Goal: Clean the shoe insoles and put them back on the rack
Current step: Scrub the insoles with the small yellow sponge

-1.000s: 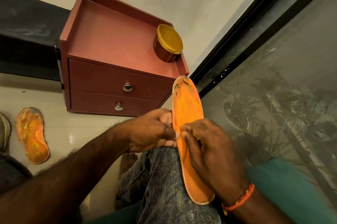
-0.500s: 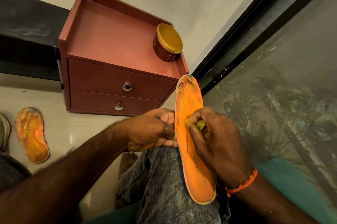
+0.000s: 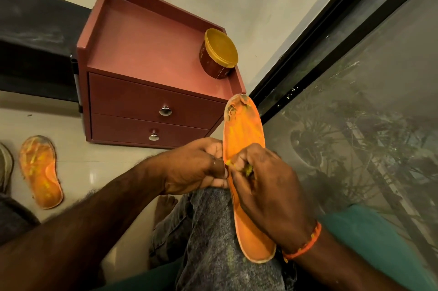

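An orange insole [image 3: 244,134] lies lengthwise on my knee, its worn toe end pointing away from me. My left hand [image 3: 196,167] pinches the insole's left edge at mid length. My right hand [image 3: 265,184] rests on top of the insole, fingers closed around a small yellowish lump [image 3: 247,168] pressed against its surface. A second orange insole [image 3: 40,172], streaked with yellow, lies on the floor at the left.
A reddish two-drawer cabinet [image 3: 151,110] stands ahead, with a brown tub with a yellow lid [image 3: 219,54] on its top. A dark glass door [image 3: 355,125] runs along the right. Part of a grey shoe [image 3: 4,167] shows at the left edge.
My right hand slid up the insole toward the toe half a second ago, then back down slightly. The left hand kept its hold on the edge.
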